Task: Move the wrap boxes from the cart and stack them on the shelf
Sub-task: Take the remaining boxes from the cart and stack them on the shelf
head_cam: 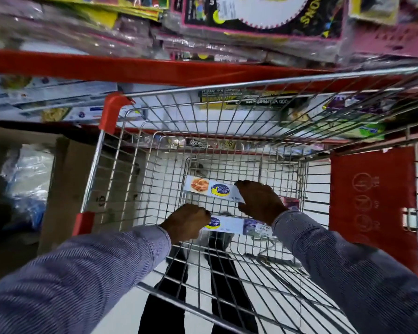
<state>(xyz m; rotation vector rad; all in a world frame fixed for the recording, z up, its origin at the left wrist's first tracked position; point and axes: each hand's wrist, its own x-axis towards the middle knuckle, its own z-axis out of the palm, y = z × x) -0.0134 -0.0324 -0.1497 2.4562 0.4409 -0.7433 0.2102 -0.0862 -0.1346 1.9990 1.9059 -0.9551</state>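
Observation:
Two long white wrap boxes with blue and yellow logos are inside the wire cart. My left hand is closed around the left end of the nearer wrap box. My right hand grips the right end of the farther wrap box, which shows a food picture. Both hands reach down into the cart basket. The shelf with a red front edge runs across beyond the cart, and similar white boxes lie stacked on its lower level at left.
A brown cardboard carton with plastic packs stands left of the cart. The red child-seat flap hangs at the cart's right. Packaged goods fill the upper shelf. My dark trouser legs show below the basket.

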